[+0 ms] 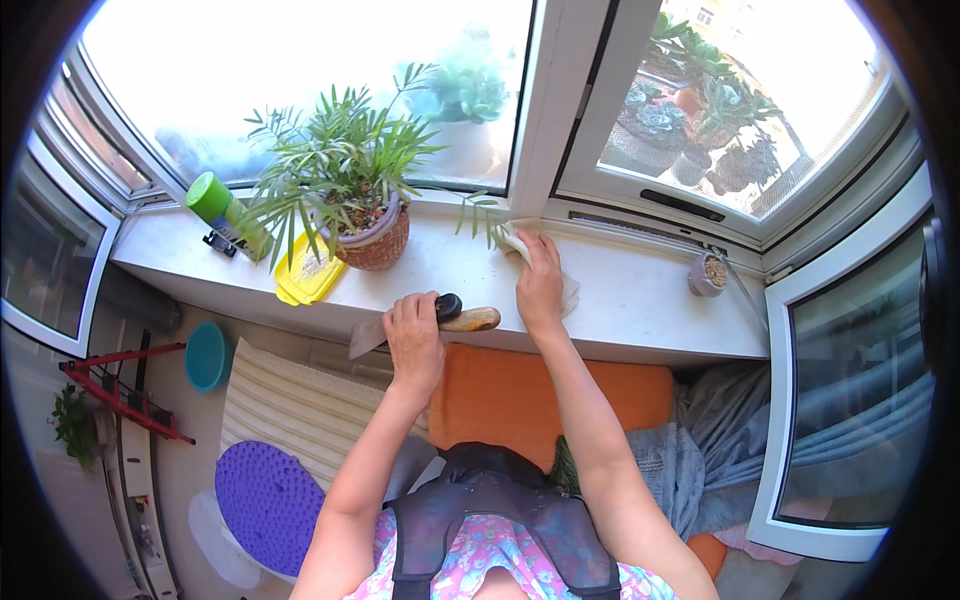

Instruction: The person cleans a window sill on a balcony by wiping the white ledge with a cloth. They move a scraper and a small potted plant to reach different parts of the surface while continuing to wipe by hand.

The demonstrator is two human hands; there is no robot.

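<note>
My left hand [414, 337] is closed around two handled tools at the front edge of the white windowsill [637, 292]. One has a worn wooden handle [478, 320], the other a black handle [448, 307]. A flat metal blade [365, 339], like a scraper's, sticks out on the left; which handle it belongs to is hidden. Pressed on the sill, my right hand [540, 289] grips a pale cloth [571, 295]. Left of the cloth, small dark specks dot the sill. A leafy plant in a reddish-brown pot [379, 244] stands further left, one frond reaching the cloth.
A yellow plastic lid or tray [307, 281] holding pale crumbs lies beside the pot, near a green-capped spray can [210, 196]. To the right stands a small pot [707, 275]. Open window sashes [780, 420] flank the sill. Below are an orange cushion [480, 390] and a purple bumpy disc [266, 502].
</note>
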